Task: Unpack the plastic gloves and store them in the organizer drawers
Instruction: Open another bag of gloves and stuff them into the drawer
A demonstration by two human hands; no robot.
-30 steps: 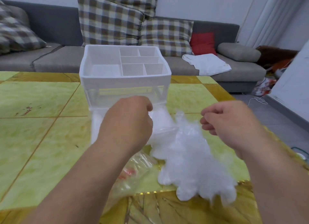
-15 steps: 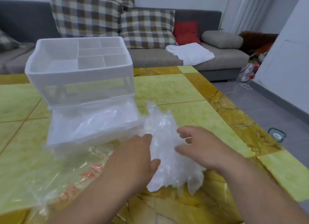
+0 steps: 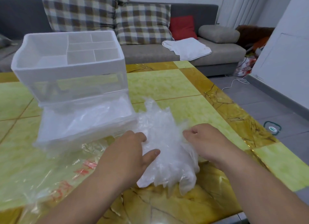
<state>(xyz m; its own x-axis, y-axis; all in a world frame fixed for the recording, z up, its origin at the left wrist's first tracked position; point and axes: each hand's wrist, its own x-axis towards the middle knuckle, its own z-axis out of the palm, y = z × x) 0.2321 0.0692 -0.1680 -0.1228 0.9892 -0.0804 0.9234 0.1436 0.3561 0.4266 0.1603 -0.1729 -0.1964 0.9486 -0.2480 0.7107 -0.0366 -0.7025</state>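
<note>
A heap of clear plastic gloves [image 3: 165, 133] lies on the table in front of me. My left hand [image 3: 128, 155] rests on the heap's left side, thumb laid across the plastic. My right hand [image 3: 207, 140] has its fingers curled into the heap's right side and pinches the gloves. The white organizer [image 3: 55, 73] stands at the left. Its bottom drawer [image 3: 80, 131] is pulled out toward me and holds crumpled clear plastic. An upper clear drawer is closed. The open top tray has several compartments.
The empty clear packaging bag [image 3: 43, 177] with red print lies flat at the near left. The yellow-green table [image 3: 175, 85] ends close on the right, with grey floor beyond. A grey sofa [image 3: 150, 54] with checked cushions stands behind.
Both hands came down from in front of the organizer onto the glove heap. Over the last half second they have barely shifted.
</note>
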